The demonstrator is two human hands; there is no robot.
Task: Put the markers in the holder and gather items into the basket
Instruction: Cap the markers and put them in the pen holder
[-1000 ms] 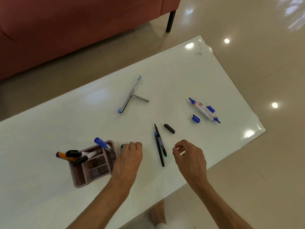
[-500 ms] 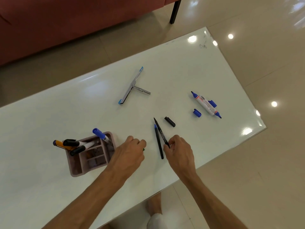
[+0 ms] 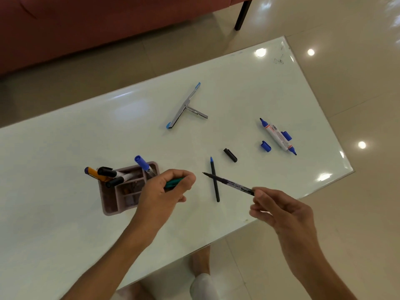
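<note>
A mauve holder (image 3: 112, 204) stands on the white table (image 3: 65, 148) with several markers in it, among them a blue-capped one (image 3: 141, 163) and an orange one (image 3: 92, 171). My left hand (image 3: 164, 191) is closed around a green pen cap (image 3: 173, 183) just right of the holder. My right hand (image 3: 279, 211) pinches the back end of an uncapped thin black pen (image 3: 229, 182), lifted above the table. A second thin black pen with a blue tip (image 3: 214, 180) lies under it. A black cap (image 3: 230, 155) lies beyond.
A blue double-ended marker (image 3: 278, 137) lies uncapped at the right with two blue caps (image 3: 265, 146) beside it. A folded metal stand (image 3: 186, 106) rests mid-table. A red sofa (image 3: 86, 24) is behind the table. My foot (image 3: 201, 278) shows below the near edge.
My right hand has picked up the thin black pen and lifted it off the table. My left hand has picked up the green cap and raised it.
</note>
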